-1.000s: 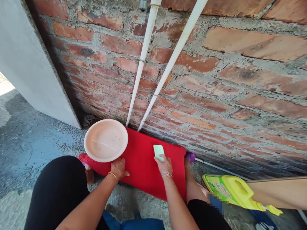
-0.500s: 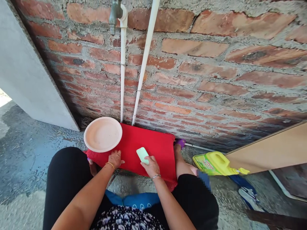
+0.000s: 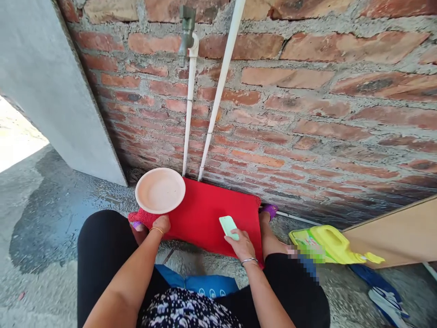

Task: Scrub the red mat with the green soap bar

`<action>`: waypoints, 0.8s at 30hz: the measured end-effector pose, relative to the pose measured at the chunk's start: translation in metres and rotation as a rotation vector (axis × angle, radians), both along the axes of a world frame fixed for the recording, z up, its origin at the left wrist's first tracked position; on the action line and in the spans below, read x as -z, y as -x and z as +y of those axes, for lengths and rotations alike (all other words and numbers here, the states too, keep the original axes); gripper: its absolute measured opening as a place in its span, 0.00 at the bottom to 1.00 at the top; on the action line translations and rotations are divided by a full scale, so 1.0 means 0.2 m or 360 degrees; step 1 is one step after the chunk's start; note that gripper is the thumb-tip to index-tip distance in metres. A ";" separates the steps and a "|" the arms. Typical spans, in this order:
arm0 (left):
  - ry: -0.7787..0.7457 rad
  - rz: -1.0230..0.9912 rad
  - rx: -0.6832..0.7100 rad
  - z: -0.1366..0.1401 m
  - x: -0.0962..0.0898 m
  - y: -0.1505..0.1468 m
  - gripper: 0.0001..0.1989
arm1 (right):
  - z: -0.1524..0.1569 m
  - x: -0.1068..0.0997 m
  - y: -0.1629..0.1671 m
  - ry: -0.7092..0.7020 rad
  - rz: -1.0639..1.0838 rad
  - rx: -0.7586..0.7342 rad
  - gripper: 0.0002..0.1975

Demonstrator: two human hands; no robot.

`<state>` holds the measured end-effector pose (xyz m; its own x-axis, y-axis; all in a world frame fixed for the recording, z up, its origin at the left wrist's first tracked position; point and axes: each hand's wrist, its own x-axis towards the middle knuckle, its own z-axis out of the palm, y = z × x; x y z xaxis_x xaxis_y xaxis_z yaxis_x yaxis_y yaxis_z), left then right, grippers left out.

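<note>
A red cloth lies spread over a low surface between my legs, its left end bunched. My left hand is curled closed on the near edge of the cloth, just below a pale pink basin; its fingertips are hidden. Towards the cloth's right end, my right hand grips a pale green scrub brush with rounded corners. The underside of the brush faces the cloth and cannot be seen. The basin sits on the cloth's far left corner.
A brick wall rises behind the cloth, with a tap and white pipes. A yellow-green detergent jug stands at right beside a tan board. A grey slab leans at left near wet floor.
The view has shifted, so most things sit further right. My left hand has gone from lying flat with its thumb out to curled at the cloth's edge. My right hand and the brush have moved right.
</note>
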<state>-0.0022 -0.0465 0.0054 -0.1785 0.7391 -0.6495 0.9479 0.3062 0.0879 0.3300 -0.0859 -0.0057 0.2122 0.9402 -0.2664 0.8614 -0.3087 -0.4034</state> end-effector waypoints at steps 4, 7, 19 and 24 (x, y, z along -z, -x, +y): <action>0.0008 0.0017 -0.0090 0.01 -0.01 0.04 0.20 | 0.03 0.01 0.40 -0.0006 0.0100 -0.0647 0.13; 0.0000 0.0031 -0.0144 0.01 -0.03 0.07 0.20 | 0.06 0.00 0.66 0.0011 0.0066 -0.0949 0.16; -0.0063 -0.0004 -0.0157 0.03 0.07 0.10 0.20 | 0.06 -0.03 0.43 0.0380 -0.0121 -0.0994 0.25; -0.0083 -0.0021 -0.0092 0.05 0.12 0.09 0.20 | 0.03 -0.05 0.22 0.0327 -0.0158 -0.0833 0.24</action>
